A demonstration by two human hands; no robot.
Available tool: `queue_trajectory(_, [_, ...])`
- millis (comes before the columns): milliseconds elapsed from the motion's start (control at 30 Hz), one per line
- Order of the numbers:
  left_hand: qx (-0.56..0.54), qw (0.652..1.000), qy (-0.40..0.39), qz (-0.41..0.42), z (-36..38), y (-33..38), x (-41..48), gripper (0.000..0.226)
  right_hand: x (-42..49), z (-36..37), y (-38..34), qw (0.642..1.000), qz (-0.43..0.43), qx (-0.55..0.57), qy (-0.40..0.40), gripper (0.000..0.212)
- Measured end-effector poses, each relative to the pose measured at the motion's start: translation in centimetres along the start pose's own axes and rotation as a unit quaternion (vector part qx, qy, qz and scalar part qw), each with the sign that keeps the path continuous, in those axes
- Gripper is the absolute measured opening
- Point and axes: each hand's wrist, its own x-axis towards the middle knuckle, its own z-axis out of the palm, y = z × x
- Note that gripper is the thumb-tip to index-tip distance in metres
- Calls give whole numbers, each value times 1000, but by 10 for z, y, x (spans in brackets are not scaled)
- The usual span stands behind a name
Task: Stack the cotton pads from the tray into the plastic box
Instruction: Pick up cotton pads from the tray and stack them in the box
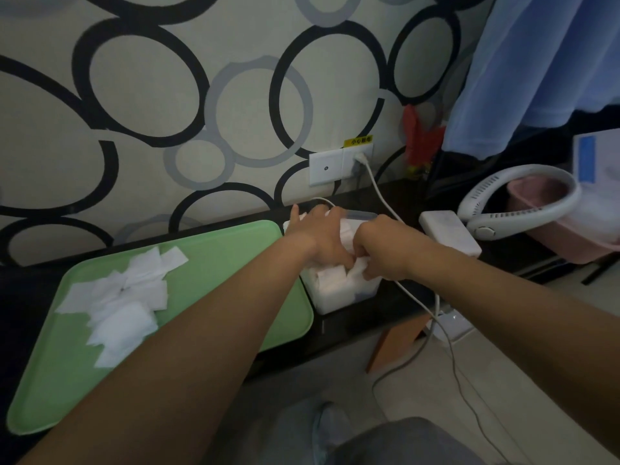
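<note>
Right, both hands are over the plastic box [349, 295], which sits on the dark bench [365, 199] just right of the green tray [235, 253], touching or nearly touching its right edge. The box is packed w/ white stacked pads [330, 278], seen through its clear near wall. L hand [318, 236] lies across the top of the stack, little finger sticking out to the far left and the other fingers bent down over the far end; can't tell whether it grips anything or only presses. R hand [379, 251] is at the box's near-right corner, knuckles up, fingers curled tight and pinching the white edge of the stacked pads there, thumb side touching the L hand. The loose cotton pads [120, 303] are still on the tray, a messy overlapping heap toward its left side, w/ the tray's right half bare. A white cable [379, 193] runs from the wall socket [359, 159] down behind the box and off the bench's near edge. Right of the box sits a white adapter block [449, 236], then a white neck fan [516, 203] and a pink tub [570, 243] at far right. The wall behind has black and grey ring wallpaper [151, 95]; blue cloth [543, 62] hangs top right.
</note>
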Motion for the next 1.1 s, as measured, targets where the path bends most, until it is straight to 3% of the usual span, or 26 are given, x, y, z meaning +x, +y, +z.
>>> queue_trajectory(100, [-42, 999, -10, 11, -5, -8, -2, 108, 1, 3, -6, 999, -13, -9, 31, 29])
queue_trajectory(233, [-46, 999, -6, 29, -6, -12, -6, 105, -2, -1, -10, 1000, -16, -10, -4, 32])
queue_trajectory(400, [-141, 989, 33, -3, -11, -13, -17, 82, -8, -9, 6, 994, -48, 88, 37, 22])
queue_trajectory(533, [-249, 962, 101, -42, -16, -37, -48, 75, -6, -7, 6, 985, -9, 161, 56, 20])
queue_trajectory(600, [-312, 937, 138, -71, -15, -63, -72, 73, -4, -6, -5, 987, 16, 140, 74, 16])
queue_trajectory(700, [-364, 900, 199, -136, -9, -106, -108, 51, -5, -15, -32, 987, 39, 80, 135, 12])
queue_trajectory(767, [-373, 879, 225, -194, -6, -134, -132, 38, -6, -23, -59, 983, 24, 99, 152, 12])
queue_trajectory(900, [-376, 853, 240, -269, -3, -182, -180, 28, -6, -33, -128, 959, -42, 251, 126, 12])
queue_trajectory(1000, [-336, 860, 237, -302, -1, -206, -215, 27, -2, -25, -182, 928, -75, 357, 77, 16])
queue_trajectory(1100, [-298, 875, 200, -325, 6, -223, -235, 30, 9, -5, -215, 919, -91, 381, 48, 19])
